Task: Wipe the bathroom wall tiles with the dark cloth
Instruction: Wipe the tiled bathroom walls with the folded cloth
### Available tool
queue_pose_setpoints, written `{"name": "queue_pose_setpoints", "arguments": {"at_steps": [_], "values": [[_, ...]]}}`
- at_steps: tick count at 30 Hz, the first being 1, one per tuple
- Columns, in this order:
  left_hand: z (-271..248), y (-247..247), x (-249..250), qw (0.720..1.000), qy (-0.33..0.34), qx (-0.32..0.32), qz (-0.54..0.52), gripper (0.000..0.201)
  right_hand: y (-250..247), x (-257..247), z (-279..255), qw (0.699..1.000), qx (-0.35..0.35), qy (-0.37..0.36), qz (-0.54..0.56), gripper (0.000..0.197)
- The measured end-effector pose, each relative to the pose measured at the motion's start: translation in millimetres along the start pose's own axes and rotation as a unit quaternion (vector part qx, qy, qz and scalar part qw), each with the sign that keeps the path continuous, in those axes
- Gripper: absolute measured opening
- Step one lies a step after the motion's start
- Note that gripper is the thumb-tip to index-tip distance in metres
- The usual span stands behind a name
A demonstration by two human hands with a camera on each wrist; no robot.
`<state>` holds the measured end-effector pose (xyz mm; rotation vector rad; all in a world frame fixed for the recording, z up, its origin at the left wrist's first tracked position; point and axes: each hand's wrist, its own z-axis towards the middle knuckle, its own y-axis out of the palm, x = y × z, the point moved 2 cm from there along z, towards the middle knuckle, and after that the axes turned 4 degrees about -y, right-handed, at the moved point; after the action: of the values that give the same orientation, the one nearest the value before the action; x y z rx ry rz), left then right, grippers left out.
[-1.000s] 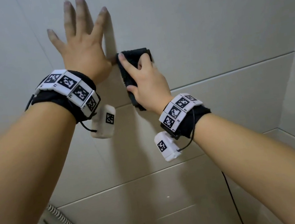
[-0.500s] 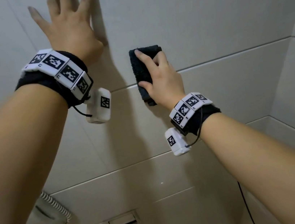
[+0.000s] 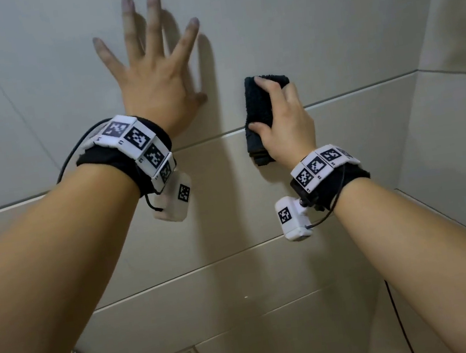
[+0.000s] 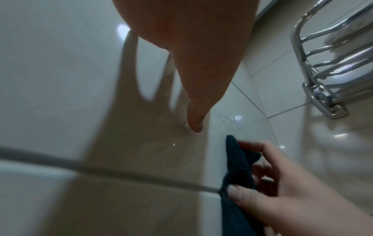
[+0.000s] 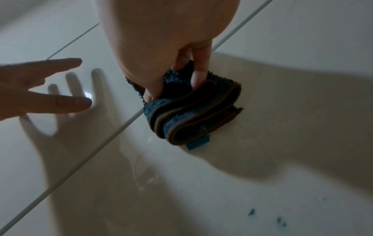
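My left hand [image 3: 152, 77] lies flat on the wall tiles [image 3: 324, 28], fingers [image 3: 153, 14] straight and spread, holding nothing; I judge it is only there to brace me. Just to its right, near my thumb but not touching it, my right hand [image 3: 284, 127] grips the dark cloth [image 3: 256, 107] against the wall, where it straddles the grout line [image 3: 78, 192] between two tiles. My thumb is hooked over the cloth's left edge and my fingers curl over its top.

The right wrist view shows the cloth [image 5: 193, 111] folded into a thick pad of several layers, fluffy pile with a stitched hem, a small blue tag [image 5: 197, 142] sticking out underneath. It looks soft and light, so I expect it to squash under pressure and mould to the tile. The risk I see is the layers sliding apart or unfolding against the glossy, slippery-looking surface. So I think the best hold is across the whole stack, thumb on one long side and fingers on the other, palm pressing the middle.

Further right, the left wrist view shows a chrome wire rack [image 4: 327, 60] fixed to the wall; the hem could snag there. A few dark blue specks [image 5: 266, 217] sit on the tile below the cloth.
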<state>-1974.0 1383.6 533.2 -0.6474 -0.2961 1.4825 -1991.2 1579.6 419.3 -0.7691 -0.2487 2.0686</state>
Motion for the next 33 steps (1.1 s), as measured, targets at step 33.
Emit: {"name": "queue_pose_setpoints", "arguments": {"at_steps": [33], "values": [[-7, 37, 56, 1.0, 0.011, 0.002, 0.001, 0.108, -55, 121, 9, 0.947, 0.194, 0.188, 0.175, 0.064]]}}
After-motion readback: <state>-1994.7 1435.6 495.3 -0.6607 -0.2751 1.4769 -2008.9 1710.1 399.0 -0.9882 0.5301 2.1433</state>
